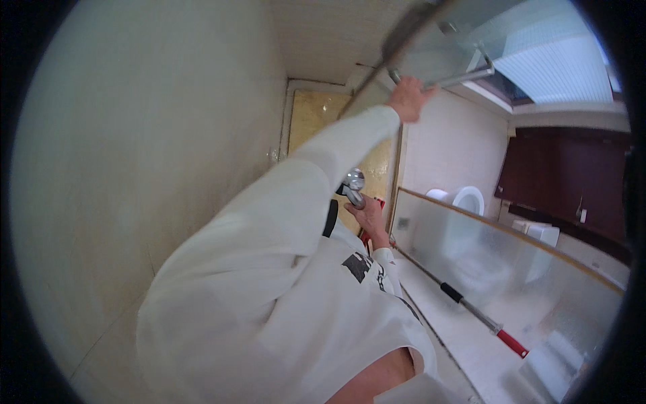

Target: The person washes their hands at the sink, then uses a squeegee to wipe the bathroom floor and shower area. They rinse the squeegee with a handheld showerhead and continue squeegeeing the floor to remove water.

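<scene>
My left hand (408,101) reaches far out to the upper right, its arm in a white sleeve crossing the view. Its fingers lie over a metal bar (462,78) mounted on a glass door panel (434,53); the hand is slightly blurred. Lower down, close to my body, my right hand (372,218) grips the handle of a chrome shower head (356,179). Part of the shower head is hidden behind my left sleeve. My white top (282,283) bears a dark print and fills the lower middle.
A pale wall (151,126) rises on the left, above a wet yellowish floor (313,113). Right of me, a low glass panel (504,257) has a pole with a red grip (512,343) beside it. Beyond are a white toilet (468,199) and a dark red door (565,177).
</scene>
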`<state>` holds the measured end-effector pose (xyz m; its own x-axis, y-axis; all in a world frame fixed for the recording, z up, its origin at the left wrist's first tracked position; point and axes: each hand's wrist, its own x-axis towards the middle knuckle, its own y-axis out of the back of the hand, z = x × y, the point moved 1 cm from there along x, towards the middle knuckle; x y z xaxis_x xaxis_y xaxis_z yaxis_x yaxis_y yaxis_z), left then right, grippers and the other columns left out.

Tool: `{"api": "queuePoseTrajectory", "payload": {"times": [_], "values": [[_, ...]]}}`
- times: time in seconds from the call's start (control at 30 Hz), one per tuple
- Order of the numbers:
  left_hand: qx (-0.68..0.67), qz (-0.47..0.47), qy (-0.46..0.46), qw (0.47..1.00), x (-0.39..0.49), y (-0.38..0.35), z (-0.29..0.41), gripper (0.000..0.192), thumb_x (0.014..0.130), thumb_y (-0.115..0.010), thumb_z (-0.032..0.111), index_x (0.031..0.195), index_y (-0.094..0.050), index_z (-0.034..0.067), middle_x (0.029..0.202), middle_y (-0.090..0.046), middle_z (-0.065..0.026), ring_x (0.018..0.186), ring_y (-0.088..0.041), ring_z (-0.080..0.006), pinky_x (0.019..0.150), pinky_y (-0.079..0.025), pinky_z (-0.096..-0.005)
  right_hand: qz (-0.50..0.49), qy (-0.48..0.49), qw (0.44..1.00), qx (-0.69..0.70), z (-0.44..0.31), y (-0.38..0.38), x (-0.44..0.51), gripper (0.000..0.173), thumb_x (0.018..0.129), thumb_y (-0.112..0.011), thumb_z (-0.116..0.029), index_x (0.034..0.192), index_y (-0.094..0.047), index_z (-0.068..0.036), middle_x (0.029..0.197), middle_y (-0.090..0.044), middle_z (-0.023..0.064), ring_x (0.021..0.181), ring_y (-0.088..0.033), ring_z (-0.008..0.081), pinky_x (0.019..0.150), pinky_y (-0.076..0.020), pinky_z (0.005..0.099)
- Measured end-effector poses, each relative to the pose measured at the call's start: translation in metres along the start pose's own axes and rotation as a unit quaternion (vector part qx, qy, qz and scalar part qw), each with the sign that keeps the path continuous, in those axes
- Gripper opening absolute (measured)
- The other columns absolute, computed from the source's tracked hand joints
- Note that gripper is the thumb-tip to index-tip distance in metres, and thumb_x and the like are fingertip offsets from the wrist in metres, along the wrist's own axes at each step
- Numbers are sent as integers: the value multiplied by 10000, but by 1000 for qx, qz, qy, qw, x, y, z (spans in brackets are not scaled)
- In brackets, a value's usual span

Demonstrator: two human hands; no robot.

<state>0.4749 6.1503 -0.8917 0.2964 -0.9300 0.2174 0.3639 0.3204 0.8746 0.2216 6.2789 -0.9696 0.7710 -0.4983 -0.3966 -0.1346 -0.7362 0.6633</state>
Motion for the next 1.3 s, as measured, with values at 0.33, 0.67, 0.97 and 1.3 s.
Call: {"api": "queuePoseTrajectory", "payload": {"times": [0.33, 0.67, 0.97, 1.3], "values": [[-185, -86, -41, 978, -9, -49, 85, 702, 684, -552, 37, 1350, -330, 17, 1311, -376, -270, 1282, -292, -410, 1036, -277, -515, 48, 33, 998, 32, 8, -41, 57, 389, 684, -742, -277, 970, -634, -37, 757, -653, 142, 708, -625, 335, 667, -491, 385], [-280, -133, -123, 943, -1, -98, 108, 738, 781, -412, 57, 1422, -51, 5, 1445, -93, -310, 1347, -99, -465, 1090, -167, -534, 67, -50, 997, -3, 6, -11, 52, 377, 684, -740, -282, 949, -635, -36, 751, -652, 143, 700, -624, 328, 664, -488, 384], [-156, -222, -50, 961, 3, -42, 111, 669, 748, -463, 71, 1373, -241, -12, 1419, -250, -265, 1329, -242, -388, 1098, -204, -459, 72, -62, 995, -7, 24, 5, 48, 367, 684, -739, -286, 930, -636, -35, 747, -651, 143, 694, -623, 321, 661, -486, 384], [-220, -133, -61, 965, 17, -70, 114, 378, 676, -503, 34, 1049, -468, -17, 942, -552, -222, 964, -550, -371, 815, -434, -479, 70, -72, 995, -9, 33, 16, 45, 356, 685, -738, -292, 909, -637, -34, 741, -650, 144, 687, -622, 314, 658, -484, 384]]}}
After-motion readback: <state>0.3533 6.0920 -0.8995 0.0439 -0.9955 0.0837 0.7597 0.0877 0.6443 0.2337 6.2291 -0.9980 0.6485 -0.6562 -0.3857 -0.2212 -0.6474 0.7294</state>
